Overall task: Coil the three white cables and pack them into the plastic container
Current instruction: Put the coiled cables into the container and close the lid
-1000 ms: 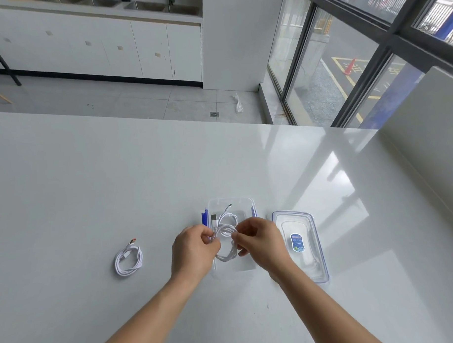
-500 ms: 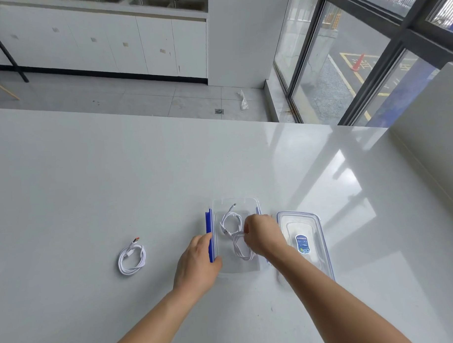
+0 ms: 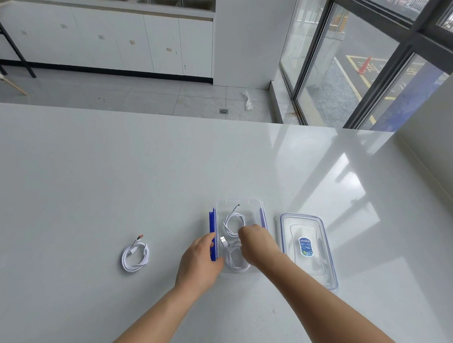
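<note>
Two of the three white cables already lie coiled inside the clear plastic container (image 3: 247, 202), which stands open on the white worktop (image 3: 92, 191). The far coil (image 3: 232, 222) fills the container's far half. The near coil (image 3: 236, 260) fills its near half, with a USB plug (image 3: 223, 240) pointing toward the container's left wall.

The right hand (image 3: 258, 244) reaches down into the container from its near right corner, knuckles up, fingertips hidden among the loops. Whether its grip pinches the near coil or only presses it flat cannot be told. The left hand (image 3: 200, 262) rests against the container's left side by the blue latch (image 3: 212, 223), apparently steadying it. Its grip is likewise hidden behind the back of the hand.

The third coil (image 3: 135, 256) lies on the worktop well to the left of the container. It is a loose oval whose long axis runs away from the person, with an orange-tipped plug at its far end. The lid (image 3: 307, 248) lies just right of the container.

The coming move is probably fetching the third coil. It lies on the left hand's side, so that hand is nearer and would reach sideways, away from the container.
</note>
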